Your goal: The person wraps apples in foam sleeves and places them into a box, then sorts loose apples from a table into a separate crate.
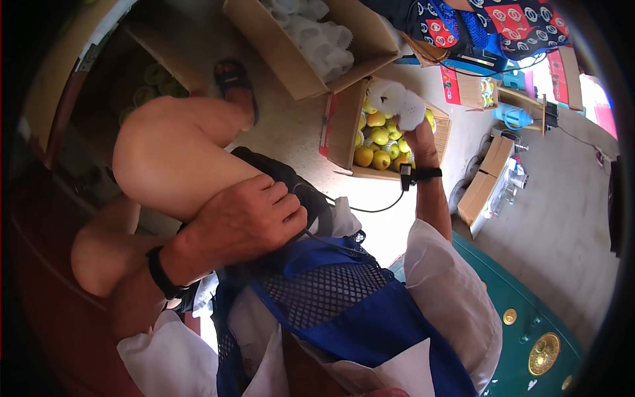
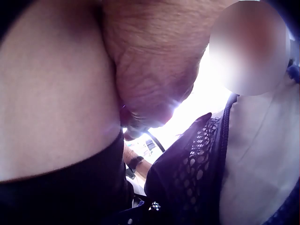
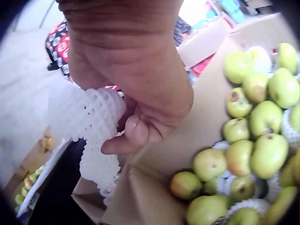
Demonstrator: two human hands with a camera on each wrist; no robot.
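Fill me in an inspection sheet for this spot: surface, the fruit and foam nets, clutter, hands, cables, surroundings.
Surface: pale floor, strongly lit below the fruit box.
Job's things: yellow-green fruit fills the box, some with brown marks, some in foam nets; white foam netting is in the right hand.
Clutter: open carton of white foam pieces near the fruit box.
Hands: right grips netting beside the fruit; left hand rests on the thigh.
Cables: black cable hangs from the right wrist device; far end unclear.
Surroundings: green furniture with gold ornaments; patterned fabric beyond the boxes.
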